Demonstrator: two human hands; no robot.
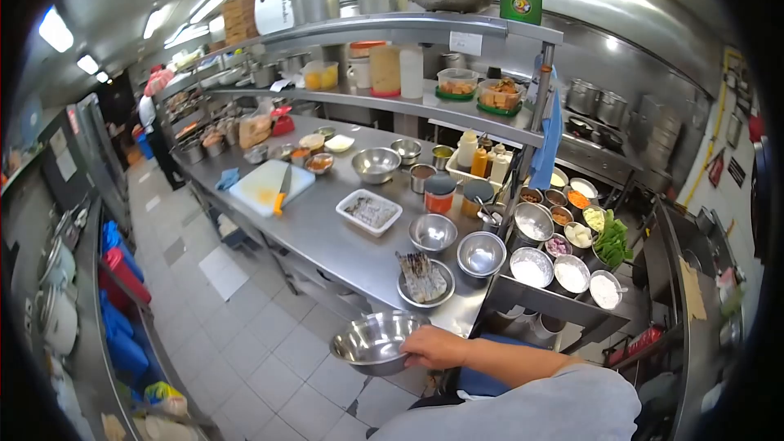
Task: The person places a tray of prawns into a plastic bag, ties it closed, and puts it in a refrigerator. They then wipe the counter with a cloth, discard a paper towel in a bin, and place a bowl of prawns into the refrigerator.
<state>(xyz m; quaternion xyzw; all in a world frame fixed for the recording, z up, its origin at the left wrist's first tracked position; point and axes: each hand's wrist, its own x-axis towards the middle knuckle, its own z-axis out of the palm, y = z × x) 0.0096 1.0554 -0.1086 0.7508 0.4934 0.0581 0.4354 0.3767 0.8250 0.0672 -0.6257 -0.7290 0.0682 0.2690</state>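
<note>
My right hand (430, 348) is closed on the rim of a steel mixing bowl (359, 345). It holds the bowl off the front edge of the counter, above the tiled floor. No contents show inside it. Just beyond, on the counter, a smaller steel bowl (447, 297) holds a stack of greyish pieces that look like prawns (421, 274). A white tray (347, 214) farther back holds more greyish, wet-looking pieces. Two more steel bowls, one (433, 233) beside another (482, 254), stand behind the prawn bowl. My left hand is out of view.
A knife (282, 188) with an orange handle lies on a white cutting board (253, 185). Several ingredient containers, including a bowl of white powder (532, 267), line the right side. Overhead runs a steel shelf (367, 28). A person (151, 122) stands at the far left.
</note>
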